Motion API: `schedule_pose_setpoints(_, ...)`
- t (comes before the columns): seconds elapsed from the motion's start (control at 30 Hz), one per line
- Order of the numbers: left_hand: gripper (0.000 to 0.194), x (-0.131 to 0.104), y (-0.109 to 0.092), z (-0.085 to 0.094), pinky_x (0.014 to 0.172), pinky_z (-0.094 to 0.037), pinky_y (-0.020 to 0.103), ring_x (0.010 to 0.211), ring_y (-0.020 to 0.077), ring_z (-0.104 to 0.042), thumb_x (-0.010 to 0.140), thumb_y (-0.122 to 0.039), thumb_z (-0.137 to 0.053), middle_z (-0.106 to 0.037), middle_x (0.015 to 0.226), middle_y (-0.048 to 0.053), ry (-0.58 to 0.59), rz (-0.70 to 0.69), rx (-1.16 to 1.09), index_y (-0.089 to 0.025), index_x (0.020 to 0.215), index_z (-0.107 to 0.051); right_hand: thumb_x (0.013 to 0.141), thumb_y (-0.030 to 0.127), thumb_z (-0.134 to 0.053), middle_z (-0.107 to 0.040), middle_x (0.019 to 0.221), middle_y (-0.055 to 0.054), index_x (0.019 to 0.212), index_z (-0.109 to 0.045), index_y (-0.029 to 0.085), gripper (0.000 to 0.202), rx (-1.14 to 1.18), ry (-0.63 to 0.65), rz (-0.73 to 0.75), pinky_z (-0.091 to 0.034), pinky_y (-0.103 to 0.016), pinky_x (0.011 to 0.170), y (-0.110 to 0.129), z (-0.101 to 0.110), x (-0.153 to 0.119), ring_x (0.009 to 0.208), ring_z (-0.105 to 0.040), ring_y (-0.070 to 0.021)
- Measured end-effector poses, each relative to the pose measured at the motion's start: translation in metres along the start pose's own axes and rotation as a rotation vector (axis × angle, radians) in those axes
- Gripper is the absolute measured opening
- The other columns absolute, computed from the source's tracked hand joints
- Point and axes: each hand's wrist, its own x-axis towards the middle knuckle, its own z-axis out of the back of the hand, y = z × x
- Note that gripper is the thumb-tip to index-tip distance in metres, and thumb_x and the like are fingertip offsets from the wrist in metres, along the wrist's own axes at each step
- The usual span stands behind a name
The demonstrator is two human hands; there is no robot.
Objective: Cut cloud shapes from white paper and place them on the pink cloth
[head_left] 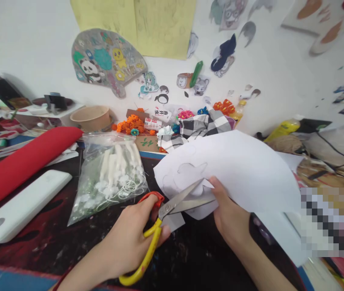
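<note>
My left hand point(129, 238) grips scissors point(152, 242) with yellow and red handles. The blades are spread, with the edge of a large white paper sheet point(238, 165) between them. Faint pencil outlines show on the sheet's left part. My right hand point(231, 214) pinches the sheet at its lower edge, just right of the blade tips. Under the scissors a small pale paper piece point(175, 222) lies on the dark table mat point(190, 258).
A clear bag point(111, 178) of white and green craft pieces lies left of centre. Further left are a white device point(26, 206) and a long red case point(29, 161). Orange flowers point(132, 124) and checked cloth point(202, 127) line the wall.
</note>
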Motion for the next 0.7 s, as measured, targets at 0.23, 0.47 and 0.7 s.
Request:
schedule_pose_setpoints(0.23, 0.02, 0.001, 0.003, -0.003, 0.061, -0.035, 0.028, 0.064, 0.0147, -0.042, 0.088, -0.039, -0.05, -0.051, 0.076, -0.003, -0.001, 0.002, -0.005, -0.021, 0.095, -0.044, 0.062, 0.03, -0.087, -0.072, 0.118, -0.005, 0.116, -0.069, 0.023, 0.057, 0.189, 0.037, -0.059, -0.049, -0.048, 0.107, 0.022, -0.012, -0.004, 0.115, -0.065, -0.028)
schedule_pose_setpoints(0.47, 0.022, 0.004, 0.002, -0.007, 0.059, -0.03, 0.027, 0.063, 0.0147, -0.041, 0.084, -0.04, -0.055, -0.049, 0.073, -0.004, -0.002, 0.063, -0.006, -0.022, 0.091, -0.045, 0.064, 0.032, -0.085, -0.074, 0.112, -0.003, 0.111, -0.071, 0.023, 0.05, 0.256, 0.153, -0.294, -0.055, -0.043, 0.1, 0.029, -0.008, 0.004, 0.11, -0.068, -0.0271)
schedule_pose_setpoints(0.7, 0.021, 0.005, 0.0, -0.009, 0.058, -0.029, 0.026, 0.062, 0.0141, -0.042, 0.078, -0.033, -0.059, -0.049, 0.071, -0.005, -0.048, 0.126, 0.019, -0.023, 0.086, -0.042, 0.064, 0.028, -0.086, -0.076, 0.107, -0.003, 0.112, -0.072, 0.024, 0.05, 0.177, 0.263, -0.286, -0.054, -0.043, 0.1, 0.034, 0.001, 0.014, 0.109, -0.068, -0.0274)
